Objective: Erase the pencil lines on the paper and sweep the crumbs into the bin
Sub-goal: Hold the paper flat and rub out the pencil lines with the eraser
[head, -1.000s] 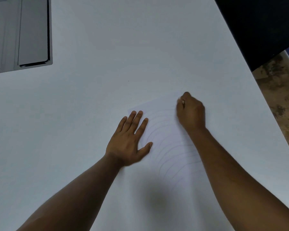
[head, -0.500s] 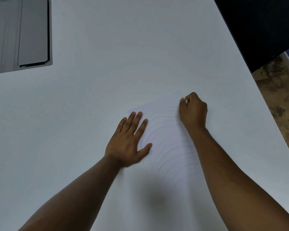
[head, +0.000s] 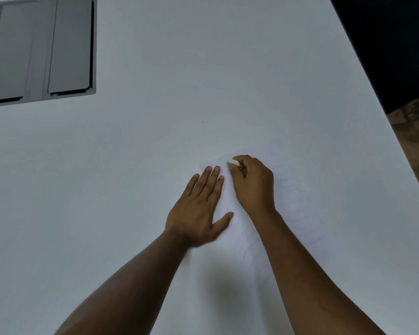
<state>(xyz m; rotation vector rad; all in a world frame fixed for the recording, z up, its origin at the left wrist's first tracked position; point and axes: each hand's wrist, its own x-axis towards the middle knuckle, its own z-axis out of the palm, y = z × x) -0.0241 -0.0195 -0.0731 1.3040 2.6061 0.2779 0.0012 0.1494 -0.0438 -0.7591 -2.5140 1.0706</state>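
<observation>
White eraser [head: 233, 162] pinched by right hand [head: 253, 183] on paper [head: 298, 204].

White paper [head: 298, 213] flat on table, faint curved pencil lines [head: 252, 247] at near part. Small white eraser [head: 232, 162] at far-left corner.

A sheet of paper [head: 298, 204] lies on the worktop [head: 155, 141] at centre frame, the left hand [head: 198, 209] flat on its left edge, the right hand [head: 253, 184] beside it, pinching an eraser [head: 233, 162]. A recessed panel [head: 41, 49] sits upper left.
</observation>
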